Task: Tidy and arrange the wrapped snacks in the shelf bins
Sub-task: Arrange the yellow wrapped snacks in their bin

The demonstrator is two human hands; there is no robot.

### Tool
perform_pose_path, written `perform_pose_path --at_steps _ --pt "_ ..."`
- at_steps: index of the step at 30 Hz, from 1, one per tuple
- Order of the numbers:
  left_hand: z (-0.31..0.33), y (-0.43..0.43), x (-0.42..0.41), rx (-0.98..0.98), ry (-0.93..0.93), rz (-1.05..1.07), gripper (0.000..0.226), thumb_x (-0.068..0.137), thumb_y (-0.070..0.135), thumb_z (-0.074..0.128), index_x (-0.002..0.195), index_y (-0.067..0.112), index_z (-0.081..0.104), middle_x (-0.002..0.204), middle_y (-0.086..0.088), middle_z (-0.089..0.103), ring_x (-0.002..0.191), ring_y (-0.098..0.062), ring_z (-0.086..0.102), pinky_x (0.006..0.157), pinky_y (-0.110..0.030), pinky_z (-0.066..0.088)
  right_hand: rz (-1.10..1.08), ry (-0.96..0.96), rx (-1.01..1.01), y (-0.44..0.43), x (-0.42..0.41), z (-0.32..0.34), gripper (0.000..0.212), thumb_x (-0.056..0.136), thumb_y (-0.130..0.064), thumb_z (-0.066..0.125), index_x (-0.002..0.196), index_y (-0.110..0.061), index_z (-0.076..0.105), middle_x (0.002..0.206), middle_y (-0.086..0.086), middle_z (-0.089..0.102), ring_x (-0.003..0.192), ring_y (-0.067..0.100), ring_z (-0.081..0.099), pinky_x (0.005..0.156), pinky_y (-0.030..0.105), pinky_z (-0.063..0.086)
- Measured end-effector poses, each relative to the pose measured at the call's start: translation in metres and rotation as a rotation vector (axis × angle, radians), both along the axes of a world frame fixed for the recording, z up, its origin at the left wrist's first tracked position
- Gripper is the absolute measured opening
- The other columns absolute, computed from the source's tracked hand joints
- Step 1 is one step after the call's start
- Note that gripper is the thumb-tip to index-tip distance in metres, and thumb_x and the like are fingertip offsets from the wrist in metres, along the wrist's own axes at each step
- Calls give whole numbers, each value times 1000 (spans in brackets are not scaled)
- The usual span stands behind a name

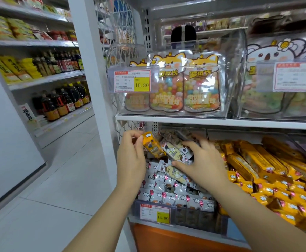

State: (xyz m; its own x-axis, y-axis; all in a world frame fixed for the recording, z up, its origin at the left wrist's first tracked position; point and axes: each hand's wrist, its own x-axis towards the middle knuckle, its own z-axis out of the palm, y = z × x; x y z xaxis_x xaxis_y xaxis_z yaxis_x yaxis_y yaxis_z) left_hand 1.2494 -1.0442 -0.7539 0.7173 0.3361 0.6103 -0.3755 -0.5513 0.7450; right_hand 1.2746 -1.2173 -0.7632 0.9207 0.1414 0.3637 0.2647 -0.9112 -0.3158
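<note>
**Shop aisle with snack shelving; both hands at the lower bin**

Background: a tiled shop aisle. Far left of the hands stand shelves of dark sauce bottles [63,100], and a white pillar [92,70] separates them from the snack shelving. The left hand [130,155] pinches a yellow wrapped snack [151,145] between thumb and fingertips, holding it tilted just above the back left corner of the clear bin [199,220]. This bin is heaped with white wrapped snacks [166,194], and a red and yellow price label [155,213] is fixed to its front below the hands. The right hand [201,160] lies with spread, relaxed fingers on the heap. Its thumb touches one pale snack [178,173], and it grips nothing that can be seen. Its palm and forearm hide the right side of the bin. Directly above both hands, a white shelf board [221,122] carries a clear bin of candy pouches [185,84]. Right of the right hand lies a neighbouring heap of yellow wrapped snacks [257,168].
</note>
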Motion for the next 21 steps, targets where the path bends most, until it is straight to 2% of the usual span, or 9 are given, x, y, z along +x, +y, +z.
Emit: perform_pose_path --at_steps 5,9,12,14,16,18,21 --pt "-2 -12 -28 -131 -109 15 19 100 16 40 95 34 44 102 14 57 97 1 56 74 -9 45 103 -17 64 -5 -7 -3 75 75 -65 61 138 -31 40 142 0 37 130 23 30 105 37 32" --pt "-2 -27 -40 -243 -108 -15 19 100 17 39 92 34 43 94 15 56 88 5 57 73 -10 46 227 -113 156 -12 -25 -5 70 76 -58 65 136 -29 44 146 -4 36 137 17 26 112 38 20" --pt "0 -42 -42 -417 -28 -117 16 101 19 39 89 29 44 89 8 54 77 2 60 68 -20 53 281 -203 219 -20 -42 -4 56 81 -47 65 131 -27 51 130 -12 50 126 11 39 109 39 29" --pt "-1 -54 -42 -487 15 -188 14 100 19 39 90 25 45 87 5 54 75 0 60 68 -21 54 266 -201 282 -29 -54 -4 46 83 -35 68 126 -26 54 114 -16 54 111 10 48 100 36 38" --pt "-3 -66 -43 -467 42 -247 13 100 19 39 91 25 47 89 3 56 79 -4 60 71 -22 54 241 -204 350 -43 -63 -7 42 83 -29 68 122 -26 55 108 -20 49 103 6 49 94 32 42" --pt "-5 -78 -44 -354 77 -287 11 100 21 41 95 28 49 94 4 59 83 -2 60 76 -25 52 197 -235 381 -61 -70 -12 40 82 -26 69 120 -25 56 106 -21 49 101 6 50 90 34 46" --pt "-6 -100 -45 -164 171 -362 14 99 21 44 110 29 49 97 18 56 79 14 55 68 -10 46 93 -261 385 -93 -79 -19 40 82 -24 70 119 -22 57 105 -18 50 99 8 50 89 38 47"
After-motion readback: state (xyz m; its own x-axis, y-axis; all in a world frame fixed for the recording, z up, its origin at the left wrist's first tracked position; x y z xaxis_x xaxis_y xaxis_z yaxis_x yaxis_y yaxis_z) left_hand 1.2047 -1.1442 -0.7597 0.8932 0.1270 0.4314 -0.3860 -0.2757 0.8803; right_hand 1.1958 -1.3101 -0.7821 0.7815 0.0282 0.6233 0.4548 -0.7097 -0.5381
